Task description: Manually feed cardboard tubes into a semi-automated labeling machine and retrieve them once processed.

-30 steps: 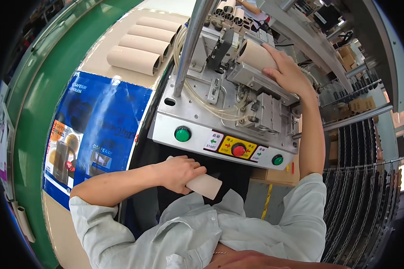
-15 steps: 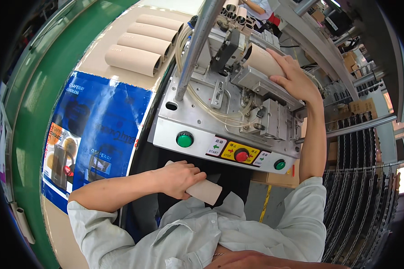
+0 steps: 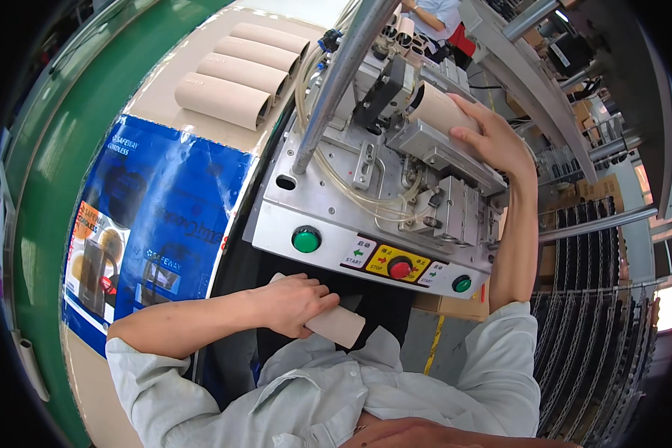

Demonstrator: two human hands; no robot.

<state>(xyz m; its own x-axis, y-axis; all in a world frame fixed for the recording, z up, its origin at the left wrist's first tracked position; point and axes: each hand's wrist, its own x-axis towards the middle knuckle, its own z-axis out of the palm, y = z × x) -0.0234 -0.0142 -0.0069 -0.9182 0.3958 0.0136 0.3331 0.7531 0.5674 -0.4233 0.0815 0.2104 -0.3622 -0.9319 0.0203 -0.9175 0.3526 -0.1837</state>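
Note:
My right hand (image 3: 493, 134) is wrapped round the near end of a beige tube-shaped housing (image 3: 439, 110), which lies in the metal cradle (image 3: 440, 149) of a bench machine. The housing's far end points at a dark block (image 3: 384, 93) on the machine. Down by my lap, my left hand (image 3: 297, 302) grips a second beige housing (image 3: 337, 325), its fingers curled over the top. That piece lies below the machine's front panel (image 3: 332, 250), which carries a red button (image 3: 399, 267) between two green ones.
Several beige housings (image 3: 228, 97) lie in a row on the table at left, beside a blue printed sheet (image 3: 175, 216). A slanting metal post (image 3: 336, 89) rises at the machine's left. At the back, a person (image 3: 433, 19) sits near more tubes. Black racks (image 3: 590, 328) stand at right.
The view has shifted slightly. My right hand and the housing in the cradle stay nearly in place; my left hand keeps its grip on the other housing.

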